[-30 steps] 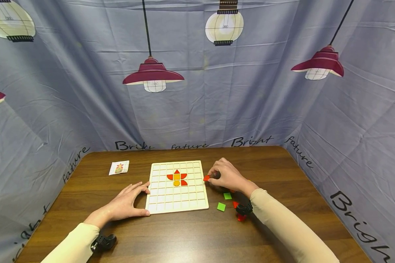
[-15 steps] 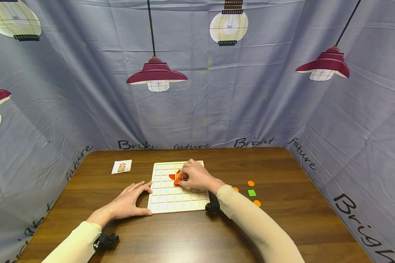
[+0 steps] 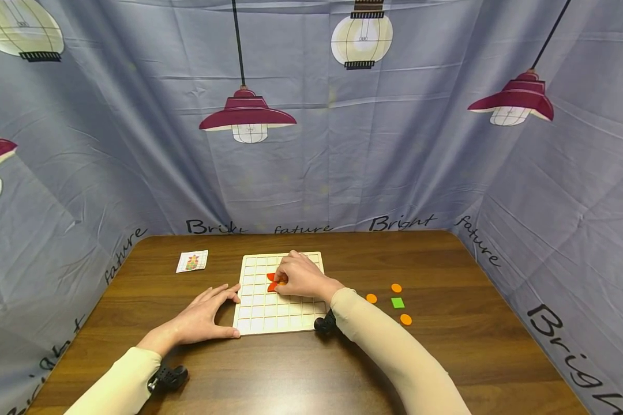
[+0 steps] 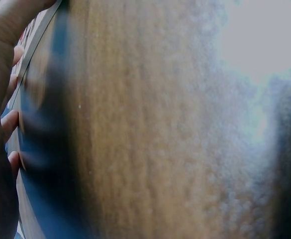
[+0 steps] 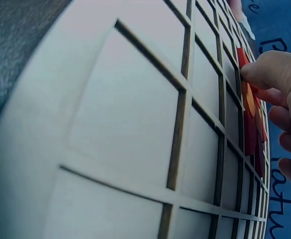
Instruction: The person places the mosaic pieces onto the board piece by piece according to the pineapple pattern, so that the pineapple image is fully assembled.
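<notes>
A pale wooden grid board (image 3: 270,314) lies mid-table. My right hand (image 3: 284,280) reaches over its middle, fingers curled down on a red piece (image 3: 272,286) beside another red piece (image 3: 271,277) and an orange one (image 3: 282,282). In the right wrist view the fingertips (image 5: 257,74) press the red pieces (image 5: 248,132) into the board's cells (image 5: 125,114). My left hand (image 3: 207,316) lies flat on the table, fingers against the board's left edge and thumb at its front corner. In the left wrist view that hand (image 4: 1,114) is only a blur beside the table top (image 4: 150,124).
A small picture card (image 3: 192,261) lies at the back left. Right of the board sit three orange discs (image 3: 396,287) (image 3: 371,298) (image 3: 406,319) and a green square (image 3: 397,302). Printed cloth walls close in the brown table (image 3: 446,357) on three sides.
My right hand carried a red piece from the table right of the board to the pattern in the board's middle. The left hand stayed put.
</notes>
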Demonstrator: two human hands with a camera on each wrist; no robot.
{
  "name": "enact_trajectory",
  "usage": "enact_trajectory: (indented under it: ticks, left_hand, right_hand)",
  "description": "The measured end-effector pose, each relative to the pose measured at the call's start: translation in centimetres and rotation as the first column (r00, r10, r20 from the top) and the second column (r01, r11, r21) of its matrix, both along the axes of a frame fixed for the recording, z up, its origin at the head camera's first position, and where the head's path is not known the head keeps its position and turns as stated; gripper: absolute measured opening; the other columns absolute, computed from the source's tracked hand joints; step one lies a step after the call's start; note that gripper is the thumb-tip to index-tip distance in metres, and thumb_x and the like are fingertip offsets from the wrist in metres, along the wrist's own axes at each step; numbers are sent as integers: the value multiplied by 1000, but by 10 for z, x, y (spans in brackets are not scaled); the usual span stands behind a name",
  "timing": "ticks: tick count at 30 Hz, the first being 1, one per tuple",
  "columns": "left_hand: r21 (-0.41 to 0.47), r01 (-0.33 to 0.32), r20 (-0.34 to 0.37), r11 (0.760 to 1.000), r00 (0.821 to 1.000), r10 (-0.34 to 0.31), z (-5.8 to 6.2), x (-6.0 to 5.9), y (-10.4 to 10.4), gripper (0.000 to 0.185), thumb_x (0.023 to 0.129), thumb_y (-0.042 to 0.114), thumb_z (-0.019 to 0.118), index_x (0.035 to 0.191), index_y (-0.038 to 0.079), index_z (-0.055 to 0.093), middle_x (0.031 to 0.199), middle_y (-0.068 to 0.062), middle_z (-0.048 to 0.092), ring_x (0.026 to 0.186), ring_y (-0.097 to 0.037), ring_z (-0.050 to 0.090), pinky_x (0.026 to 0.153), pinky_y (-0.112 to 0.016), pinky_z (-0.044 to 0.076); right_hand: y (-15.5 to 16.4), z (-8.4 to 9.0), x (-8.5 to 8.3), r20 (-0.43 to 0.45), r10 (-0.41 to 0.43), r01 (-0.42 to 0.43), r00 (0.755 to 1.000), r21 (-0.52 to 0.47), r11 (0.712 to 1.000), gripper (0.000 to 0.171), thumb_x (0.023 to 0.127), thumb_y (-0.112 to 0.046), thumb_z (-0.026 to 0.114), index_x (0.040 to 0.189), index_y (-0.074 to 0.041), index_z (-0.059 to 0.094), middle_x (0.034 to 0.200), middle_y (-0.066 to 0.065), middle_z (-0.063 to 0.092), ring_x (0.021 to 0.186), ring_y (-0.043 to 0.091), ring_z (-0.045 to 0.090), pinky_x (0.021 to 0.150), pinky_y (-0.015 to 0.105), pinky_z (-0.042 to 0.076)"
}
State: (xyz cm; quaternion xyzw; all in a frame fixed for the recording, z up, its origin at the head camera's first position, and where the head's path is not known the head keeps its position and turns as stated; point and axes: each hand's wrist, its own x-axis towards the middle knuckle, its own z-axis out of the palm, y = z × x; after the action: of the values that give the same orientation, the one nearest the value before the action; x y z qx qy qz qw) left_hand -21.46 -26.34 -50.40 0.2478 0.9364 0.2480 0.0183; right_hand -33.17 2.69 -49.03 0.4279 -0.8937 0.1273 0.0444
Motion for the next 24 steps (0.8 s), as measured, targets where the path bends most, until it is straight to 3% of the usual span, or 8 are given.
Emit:
enact_trajectory:
  ticks: [13, 24]
  left_hand:
    - [-3, -5, 16, 1000, 1000, 5, 2, 2, 1, 66, 78, 65, 79, 123, 23, 57, 161, -8, 40, 148, -43, 32, 119, -65, 17]
    - [1, -2, 2, 1000, 1000, 2, 1, 0, 1, 65, 77, 65, 80, 123, 24, 57, 160, -9, 41, 148, -42, 32, 120, -65, 17]
  right_hand:
    - [-3, -2, -1, 19, -8, 8, 1000, -13, 1000, 10, 85, -36, 77, 94, -30, 77, 82, -18, 54, 86, 7, 43, 76, 23, 38]
    - [-4, -2, -1, 24, 36, -35, 999, -35, 999, 8, 88, -35, 75, 95, -32, 78, 83, -19, 55, 86, 7, 44, 74, 23, 39]
